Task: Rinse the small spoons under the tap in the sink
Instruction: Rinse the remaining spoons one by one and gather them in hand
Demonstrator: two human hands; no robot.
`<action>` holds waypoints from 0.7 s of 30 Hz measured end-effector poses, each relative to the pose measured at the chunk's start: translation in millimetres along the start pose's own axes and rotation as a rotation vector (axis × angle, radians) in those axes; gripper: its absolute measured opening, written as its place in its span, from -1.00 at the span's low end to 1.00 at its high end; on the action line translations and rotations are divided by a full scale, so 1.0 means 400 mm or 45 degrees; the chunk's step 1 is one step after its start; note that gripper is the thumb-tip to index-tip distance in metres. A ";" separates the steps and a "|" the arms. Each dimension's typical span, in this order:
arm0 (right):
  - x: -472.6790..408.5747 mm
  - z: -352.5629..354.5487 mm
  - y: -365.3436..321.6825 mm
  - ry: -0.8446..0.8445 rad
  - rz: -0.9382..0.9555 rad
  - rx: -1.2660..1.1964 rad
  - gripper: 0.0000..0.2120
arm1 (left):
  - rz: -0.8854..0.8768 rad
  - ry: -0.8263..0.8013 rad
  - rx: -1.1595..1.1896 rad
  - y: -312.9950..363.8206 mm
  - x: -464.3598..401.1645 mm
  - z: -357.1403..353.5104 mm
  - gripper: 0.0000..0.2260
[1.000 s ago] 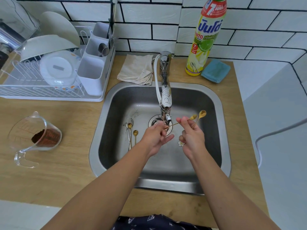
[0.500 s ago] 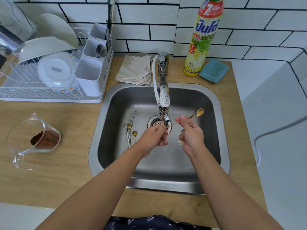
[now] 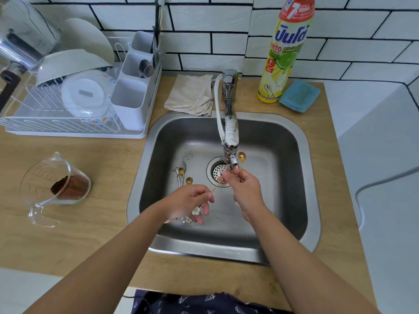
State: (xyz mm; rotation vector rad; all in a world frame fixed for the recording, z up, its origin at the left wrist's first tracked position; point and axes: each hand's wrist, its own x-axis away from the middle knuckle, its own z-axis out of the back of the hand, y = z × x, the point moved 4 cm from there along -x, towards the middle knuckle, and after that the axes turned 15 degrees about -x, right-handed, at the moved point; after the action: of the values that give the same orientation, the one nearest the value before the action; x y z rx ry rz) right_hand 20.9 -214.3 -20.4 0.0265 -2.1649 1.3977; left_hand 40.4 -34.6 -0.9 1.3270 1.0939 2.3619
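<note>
My right hand (image 3: 246,191) is under the tap spout (image 3: 231,158) and pinches a small gold spoon (image 3: 241,156) that stands upright, bowl up, just right of the spout. My left hand (image 3: 190,203) is lower and to the left, over the sink floor. It grips the thin handle of another gold spoon (image 3: 216,186), which slants up to my right fingertips. White flower-shaped handle ends (image 3: 195,210) show under my left fingers. More small spoons (image 3: 182,172) lie on the sink floor left of the drain (image 3: 216,172). I cannot tell whether water runs.
The steel sink (image 3: 145,177) is set in a wooden counter. A dish rack (image 3: 68,125) with bowls and a cutlery caddy stands at the back left, and a glass measuring jug (image 3: 56,184) lies on its side. A cloth (image 3: 190,94), a dish-soap bottle (image 3: 285,53) and a blue sponge (image 3: 299,96) sit behind the sink.
My left hand has drawn back down and to the left, away from my right hand. My right hand has shifted left under the spout, and its spoon has turned from slanted to upright.
</note>
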 end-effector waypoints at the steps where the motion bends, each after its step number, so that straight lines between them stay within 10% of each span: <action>1: 0.002 -0.006 0.003 -0.012 0.016 0.040 -0.89 | -0.010 0.014 -0.034 0.002 0.004 -0.003 -0.80; 21: -0.001 0.006 0.005 -0.009 0.041 0.130 -0.79 | -0.018 0.107 -0.297 0.015 0.011 -0.020 -0.78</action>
State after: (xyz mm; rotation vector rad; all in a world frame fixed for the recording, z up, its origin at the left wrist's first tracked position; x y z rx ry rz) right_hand 19.5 -215.3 -23.1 0.0350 -2.1067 1.5278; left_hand 32.2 -40.7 3.8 1.1449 0.8141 2.4648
